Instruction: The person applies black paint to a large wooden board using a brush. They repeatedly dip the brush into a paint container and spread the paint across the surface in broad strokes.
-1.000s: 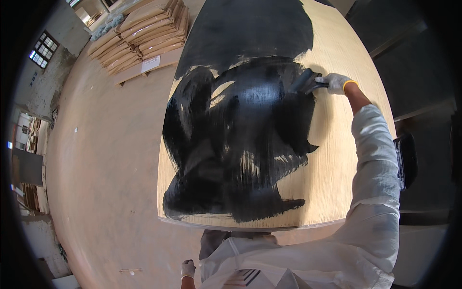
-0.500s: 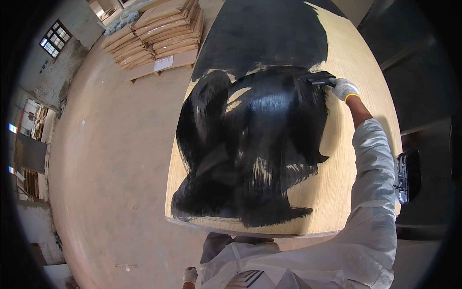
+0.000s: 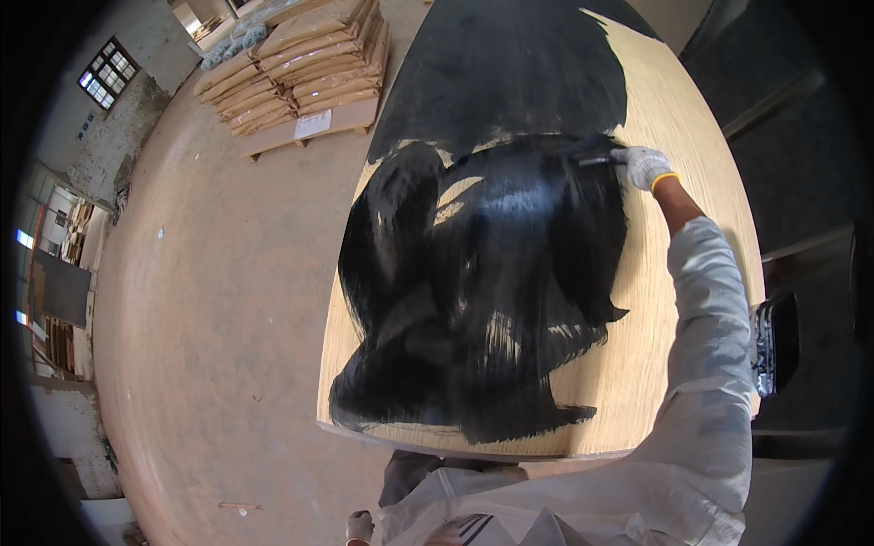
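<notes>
My right hand (image 3: 645,167), in a white knit glove with a yellow cuff, is closed round the handle of a wide dark brush (image 3: 596,160). The brush rests on wet black paint (image 3: 510,273) near the far edge of the glossy patch. Beneath lies a large pale wood-grain board (image 3: 646,364), bare along its right side and front edge. Streaks of wood show through the paint in places. My left hand (image 3: 359,526), also gloved, hangs low beside my body, apart from the board; its fingers are too small and hidden to read.
A pallet (image 3: 300,136) with stacked brown paper-wrapped packages (image 3: 319,64) stands on the floor at far left. Right of the board is a dark container (image 3: 776,344) with a shiny side. Dark panels (image 3: 801,173) line the right. A small stick (image 3: 239,506) lies on the floor (image 3: 209,364).
The brush, held in my right hand, has shifted slightly left relative to the board and turned a little. The whole view has moved slightly, with the board lower in it.
</notes>
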A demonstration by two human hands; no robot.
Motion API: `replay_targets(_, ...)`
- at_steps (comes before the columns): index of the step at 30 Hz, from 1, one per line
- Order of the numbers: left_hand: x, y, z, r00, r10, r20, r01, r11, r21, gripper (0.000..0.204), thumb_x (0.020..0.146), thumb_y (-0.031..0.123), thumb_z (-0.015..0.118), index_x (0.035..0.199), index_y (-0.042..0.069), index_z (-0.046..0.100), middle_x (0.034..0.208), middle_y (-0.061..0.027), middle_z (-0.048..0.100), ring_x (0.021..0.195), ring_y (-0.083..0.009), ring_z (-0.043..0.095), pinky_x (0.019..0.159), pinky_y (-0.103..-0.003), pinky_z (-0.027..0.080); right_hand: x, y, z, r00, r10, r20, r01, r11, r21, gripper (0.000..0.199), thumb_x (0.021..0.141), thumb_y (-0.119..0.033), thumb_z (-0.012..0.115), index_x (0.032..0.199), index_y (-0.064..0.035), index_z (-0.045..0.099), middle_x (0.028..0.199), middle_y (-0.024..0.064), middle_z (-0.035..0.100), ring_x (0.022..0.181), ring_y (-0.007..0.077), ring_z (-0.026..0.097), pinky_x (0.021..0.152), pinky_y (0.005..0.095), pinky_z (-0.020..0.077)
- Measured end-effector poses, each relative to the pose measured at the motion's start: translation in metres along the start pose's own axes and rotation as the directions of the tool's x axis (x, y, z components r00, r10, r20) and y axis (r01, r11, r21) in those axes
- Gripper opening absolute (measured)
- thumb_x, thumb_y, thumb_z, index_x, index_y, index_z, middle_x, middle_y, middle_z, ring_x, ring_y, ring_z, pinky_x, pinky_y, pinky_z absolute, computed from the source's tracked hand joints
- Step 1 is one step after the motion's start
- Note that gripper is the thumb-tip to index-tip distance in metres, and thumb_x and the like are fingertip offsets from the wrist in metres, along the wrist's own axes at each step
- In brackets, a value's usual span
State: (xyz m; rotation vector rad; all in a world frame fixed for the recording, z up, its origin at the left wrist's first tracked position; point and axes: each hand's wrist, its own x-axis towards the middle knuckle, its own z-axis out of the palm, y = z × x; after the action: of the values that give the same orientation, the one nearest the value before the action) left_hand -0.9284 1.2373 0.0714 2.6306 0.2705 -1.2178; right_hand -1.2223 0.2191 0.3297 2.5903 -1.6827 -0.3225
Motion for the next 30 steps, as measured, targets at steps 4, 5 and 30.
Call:
replay_targets(4,0.006,-0.009,0.006,0.993,0.109,0.046,-0.109,0.994,-0.006,0.031,0.093,0.024,0.071,0.113,0.003,0.083,0.094,-0.0135,0.082,0.081,-0.0226,0.075,0.074,-0.039,0.059,0.001,0.001,-0.003,0.99,0.106,0.088,-0.109,0.993,0.034,0.044,0.102,-0.033,0.062,0.144,-0.0217,0.069,0.136,0.0164,0.073,0.127,0.0384,0.068,0.109,0.0465,0.0535)
replay_targets(5,0.008,-0.01,0.006,0.994,0.094,0.052,-0.094,0.996,0.004,0.031,0.093,0.024,0.072,0.113,0.003,0.083,0.095,-0.0137,0.082,0.083,-0.0229,0.075,0.076,-0.039,0.059,0.002,-0.005,-0.003,0.982,0.168,0.088,-0.172,0.984,0.039,0.044,0.102,-0.031,0.062,0.145,-0.0208,0.068,0.136,0.0166,0.073,0.128,0.0373,0.069,0.11,0.0463,0.0529)
replay_targets(30,0.074,-0.014,-0.041,0.994,-0.062,0.089,0.093,0.907,-0.412,0.026,0.098,0.017,0.063,0.113,0.002,0.077,0.078,-0.0079,0.073,0.058,-0.0205,0.068,0.051,-0.035,0.054,-0.011,-0.2,-0.063,0.986,0.033,0.162,-0.022,0.998,-0.067,0.044,0.101,-0.023,0.055,0.143,-0.0177,0.069,0.141,0.0168,0.07,0.135,0.0369,0.064,0.114,0.0482,0.0508)
